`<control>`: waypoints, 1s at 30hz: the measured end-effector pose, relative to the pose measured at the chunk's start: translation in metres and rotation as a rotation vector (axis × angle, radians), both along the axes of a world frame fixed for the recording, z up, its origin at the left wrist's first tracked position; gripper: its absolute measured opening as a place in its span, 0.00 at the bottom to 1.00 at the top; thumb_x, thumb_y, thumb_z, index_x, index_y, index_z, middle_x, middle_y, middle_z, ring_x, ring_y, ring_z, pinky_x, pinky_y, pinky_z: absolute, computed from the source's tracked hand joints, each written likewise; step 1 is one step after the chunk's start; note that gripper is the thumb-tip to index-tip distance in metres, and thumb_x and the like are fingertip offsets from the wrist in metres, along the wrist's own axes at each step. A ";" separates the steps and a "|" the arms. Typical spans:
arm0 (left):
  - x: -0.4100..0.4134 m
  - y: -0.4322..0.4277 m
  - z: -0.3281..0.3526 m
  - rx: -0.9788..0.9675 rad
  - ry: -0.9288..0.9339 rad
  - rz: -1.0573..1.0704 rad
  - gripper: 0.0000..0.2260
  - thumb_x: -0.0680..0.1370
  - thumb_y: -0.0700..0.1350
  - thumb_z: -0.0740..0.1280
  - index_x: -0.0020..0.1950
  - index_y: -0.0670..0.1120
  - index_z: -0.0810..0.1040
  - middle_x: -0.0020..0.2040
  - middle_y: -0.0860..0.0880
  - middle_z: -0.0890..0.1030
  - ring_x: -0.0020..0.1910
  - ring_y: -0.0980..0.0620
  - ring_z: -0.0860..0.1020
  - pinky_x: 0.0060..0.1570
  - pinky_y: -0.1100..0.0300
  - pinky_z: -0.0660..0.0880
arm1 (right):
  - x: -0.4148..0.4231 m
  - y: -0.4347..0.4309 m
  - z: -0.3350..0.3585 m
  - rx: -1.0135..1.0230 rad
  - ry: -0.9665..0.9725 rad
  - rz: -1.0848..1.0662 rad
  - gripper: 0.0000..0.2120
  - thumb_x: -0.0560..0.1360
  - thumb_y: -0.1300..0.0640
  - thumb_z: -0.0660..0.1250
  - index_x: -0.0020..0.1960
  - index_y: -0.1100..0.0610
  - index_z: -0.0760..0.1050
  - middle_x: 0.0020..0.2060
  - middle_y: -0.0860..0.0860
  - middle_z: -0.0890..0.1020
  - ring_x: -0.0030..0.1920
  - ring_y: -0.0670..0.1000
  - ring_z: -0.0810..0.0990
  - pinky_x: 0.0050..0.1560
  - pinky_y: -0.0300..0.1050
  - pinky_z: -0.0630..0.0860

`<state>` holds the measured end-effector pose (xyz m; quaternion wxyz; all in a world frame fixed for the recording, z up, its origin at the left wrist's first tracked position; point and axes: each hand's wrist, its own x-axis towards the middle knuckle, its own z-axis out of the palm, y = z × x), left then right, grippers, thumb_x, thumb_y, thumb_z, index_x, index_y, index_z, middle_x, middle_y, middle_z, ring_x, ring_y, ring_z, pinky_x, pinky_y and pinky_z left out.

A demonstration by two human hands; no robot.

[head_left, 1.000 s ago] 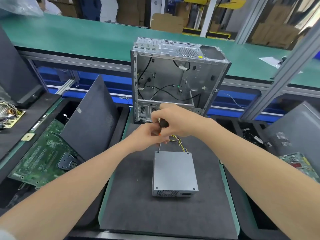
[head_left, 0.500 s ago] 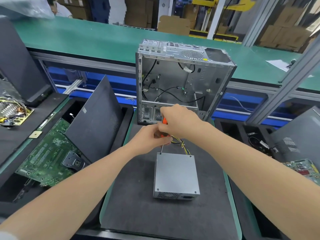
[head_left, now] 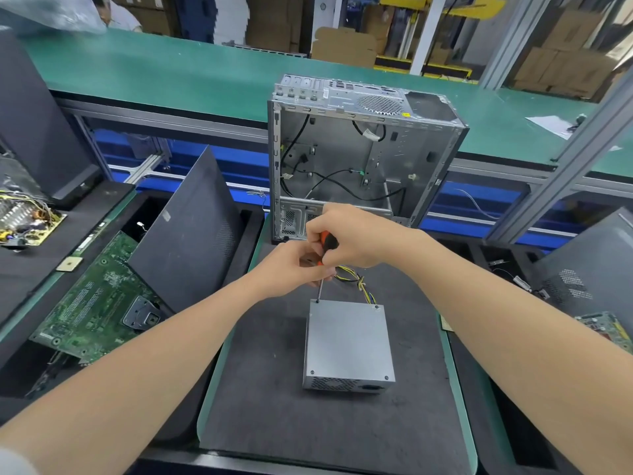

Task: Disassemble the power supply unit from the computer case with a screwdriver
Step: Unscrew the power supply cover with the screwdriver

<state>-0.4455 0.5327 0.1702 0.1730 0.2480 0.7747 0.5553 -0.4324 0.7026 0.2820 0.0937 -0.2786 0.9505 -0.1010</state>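
Observation:
The grey power supply unit (head_left: 347, 341) lies flat on the dark mat (head_left: 267, 406), its yellow and black wires (head_left: 359, 282) trailing off its far edge. Behind it stands the open metal computer case (head_left: 363, 152) with loose black cables inside. My right hand (head_left: 356, 234) grips the orange and black handle of the screwdriver (head_left: 325, 255) from above. My left hand (head_left: 291, 269) pinches the lower handle and shaft. The tip sits on the screw at the unit's far left corner.
A black side panel (head_left: 191, 234) leans over a green motherboard (head_left: 96, 303) in the left tray. Another circuit board (head_left: 24, 217) lies far left. At the right sit a grey panel (head_left: 589, 269) and a board. A green conveyor (head_left: 171, 73) runs behind.
Both hands stay on the screwdriver at the same corner screw; my right hand's grip on the handle has shifted slightly. The view has drifted a little.

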 end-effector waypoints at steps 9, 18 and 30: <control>0.001 0.001 -0.004 0.012 0.004 0.037 0.07 0.76 0.50 0.77 0.51 0.50 0.85 0.45 0.48 0.88 0.47 0.47 0.87 0.53 0.46 0.84 | 0.010 -0.009 0.000 0.209 0.271 -0.184 0.15 0.75 0.40 0.64 0.49 0.52 0.73 0.36 0.47 0.69 0.42 0.57 0.74 0.37 0.49 0.69; 0.001 0.000 0.001 -0.041 0.053 0.014 0.05 0.78 0.48 0.75 0.51 0.49 0.83 0.46 0.52 0.88 0.49 0.55 0.87 0.58 0.55 0.81 | 0.007 -0.008 0.000 0.062 0.089 -0.191 0.05 0.73 0.50 0.67 0.46 0.47 0.71 0.39 0.44 0.78 0.42 0.55 0.78 0.35 0.46 0.70; 0.002 -0.003 0.003 -0.059 0.030 0.022 0.06 0.77 0.47 0.77 0.52 0.48 0.85 0.47 0.53 0.89 0.47 0.55 0.87 0.58 0.55 0.81 | 0.001 -0.004 0.000 -0.009 -0.022 -0.009 0.09 0.66 0.63 0.73 0.40 0.50 0.79 0.37 0.43 0.75 0.43 0.46 0.74 0.40 0.45 0.72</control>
